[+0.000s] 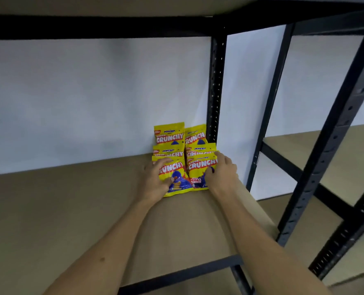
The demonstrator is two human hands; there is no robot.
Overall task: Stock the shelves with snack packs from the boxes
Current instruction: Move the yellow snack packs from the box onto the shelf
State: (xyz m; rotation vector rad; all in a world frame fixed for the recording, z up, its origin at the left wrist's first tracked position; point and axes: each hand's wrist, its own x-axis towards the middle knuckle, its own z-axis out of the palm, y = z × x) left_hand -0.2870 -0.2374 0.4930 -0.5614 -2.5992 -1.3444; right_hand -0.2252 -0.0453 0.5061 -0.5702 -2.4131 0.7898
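Both hands' grips (155, 179) (221, 173) clasp front snack packs (177, 177).

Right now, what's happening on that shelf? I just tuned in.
A person is stocking yellow Crunchy snack packs at the back right corner of a brown shelf board, beside a black upright post. The left hand grips the front left pack; the right hand grips the front right pack. Four more packs stand in two rows behind them, toward the white wall. No boxes are in view.
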